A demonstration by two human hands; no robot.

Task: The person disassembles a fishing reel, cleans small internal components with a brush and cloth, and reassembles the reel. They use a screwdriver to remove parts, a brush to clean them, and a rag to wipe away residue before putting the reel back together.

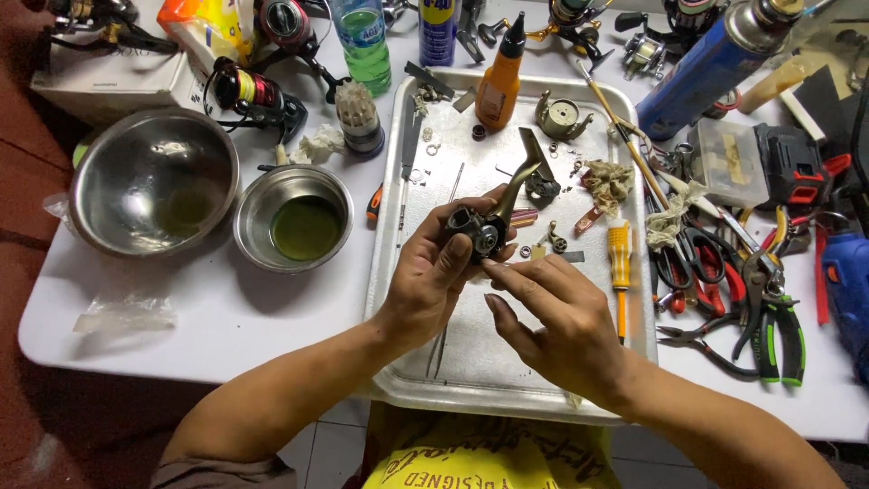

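While the left hand grips a dark spinning-reel body above the metal tray, its fingers curled around the housing and the thumb lying along the near side, the right hand comes in from the right with thumb and forefinger narrowed toward the open side of the reel, their tips just at the housing; whether they pinch a small part cannot be told, since anything there is too small to see. Judging from how things lie, the reel is well into being taken apart: its bronze-coloured stem rises from the body with no spool or handle on it, and small washers, screws and gears lie scattered on the tray beside a yellow-handled screwdriver and a crumpled rag. A round side cover rests near the tray's far edge beside an orange squeeze bottle. To the left stand two steel bowls, the smaller bowl holding greenish liquid, which suggests cleaning is part of the work and not all parts have been through it. Pliers and cutters lie to the right. The reel's inner mechanism is hidden by the fingers, and the far tabletop clutter is cut off by the frame.
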